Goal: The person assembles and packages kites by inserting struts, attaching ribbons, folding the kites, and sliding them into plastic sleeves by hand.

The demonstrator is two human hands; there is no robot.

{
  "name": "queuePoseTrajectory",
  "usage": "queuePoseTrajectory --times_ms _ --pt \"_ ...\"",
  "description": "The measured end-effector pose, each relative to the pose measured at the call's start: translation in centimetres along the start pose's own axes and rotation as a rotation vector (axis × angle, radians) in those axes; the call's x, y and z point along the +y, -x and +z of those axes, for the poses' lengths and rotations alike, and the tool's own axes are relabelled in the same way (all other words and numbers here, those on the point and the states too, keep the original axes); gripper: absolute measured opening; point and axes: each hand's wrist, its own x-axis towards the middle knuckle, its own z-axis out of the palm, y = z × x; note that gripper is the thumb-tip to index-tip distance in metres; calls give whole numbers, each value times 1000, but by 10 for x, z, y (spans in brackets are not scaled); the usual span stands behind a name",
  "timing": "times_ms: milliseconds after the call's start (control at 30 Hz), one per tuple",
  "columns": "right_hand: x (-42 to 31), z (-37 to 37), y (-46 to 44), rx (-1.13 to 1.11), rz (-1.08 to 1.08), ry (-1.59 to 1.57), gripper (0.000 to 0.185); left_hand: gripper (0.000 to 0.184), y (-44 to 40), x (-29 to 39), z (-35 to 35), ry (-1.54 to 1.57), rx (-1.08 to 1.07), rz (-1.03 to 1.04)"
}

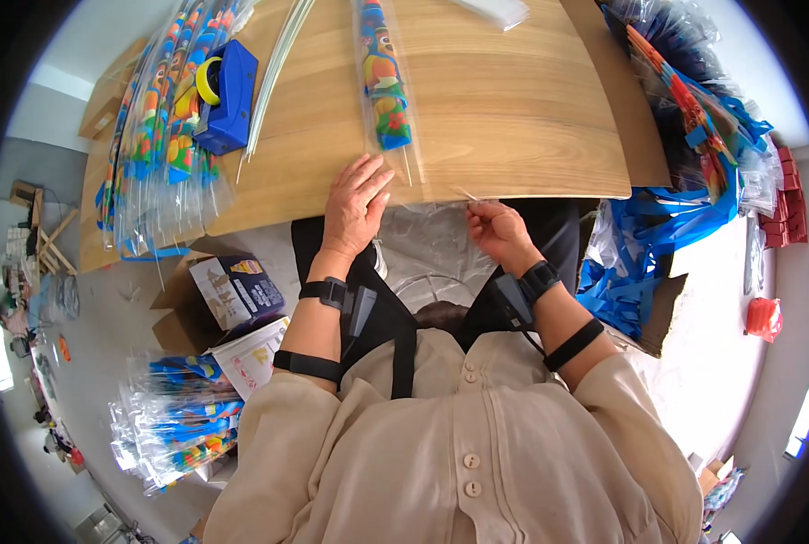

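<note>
Nearest my camera is the beige shirt (459,435); beyond it, both hands sit at the table's (522,109) front edge. Left hand (356,204): fingers extended, nearly together, laid flat near the lower end of the printed roll (384,77). Right hand (499,231): thumb and forefinger pinch a thin pale strip (465,193). The roll lies on the tabletop, ahead of the hands. Caution: I judge that a loose pinch could drop the strip over the edge. Clearance: bare wood right of the roll; white rods (273,82) and the tape dispenser (227,100) limit leftward travel.
</note>
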Motion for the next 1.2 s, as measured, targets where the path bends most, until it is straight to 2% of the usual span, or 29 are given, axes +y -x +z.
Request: queuePoseTrajectory --times_ms 67,167,300,367,400,600,633,667,733,867,933,967,1033,1067,1167,1200 --pt "-2 -7 -7 146 -90 564 9 31 0 0 0 -1 -1 -2" --pt "-5 -7 -6 165 -214 470 7 31 -1 -1 0 -1 -9 -1" --pt "-11 -14 -19 246 -232 406 8 31 0 2 0 11 -8 -20" --pt "-12 -32 -40 436 -252 583 7 31 0 0 1 2 -11 -14" --pt "-12 -35 -45 434 -256 580 7 31 -1 1 0 -9 -13 -11" --pt "-6 -52 -64 146 -267 237 10 33 -1 1 -2 -6 -34 -7" --pt "-7 -29 -52 248 -318 86 11 33 0 0 0 -3 -35 -5" --pt "-9 -30 -52 250 -320 86 11 33 0 -1 0 -9 -35 -4" --pt "-13 -31 -53 94 -177 -264 7 33 0 -1 -1 -16 -33 -1" --pt "-19 -22 -12 -3 -221 -298 13 33 -1 0 -1 -16 -35 0" --pt "-24 -22 15 -159 -132 -255 24 33 0 0 -1 -18 -30 -3" --pt "-26 -20 31 -158 -131 -253 24 33 0 0 -1 -12 -24 0" --pt "-31 -9 69 -175 -116 -219 42 33 0 0 -1 -4 -19 4" --pt "-33 -10 77 -172 -116 -218 42 34 0 1 -2 -7 -21 -1" --pt "-40 -4 96 -56 -73 616 46 34 1 -1 1 -5 -22 -13" --pt "-35 -23 79 -53 -77 614 46 34 2 -1 2 -3 -26 -20"
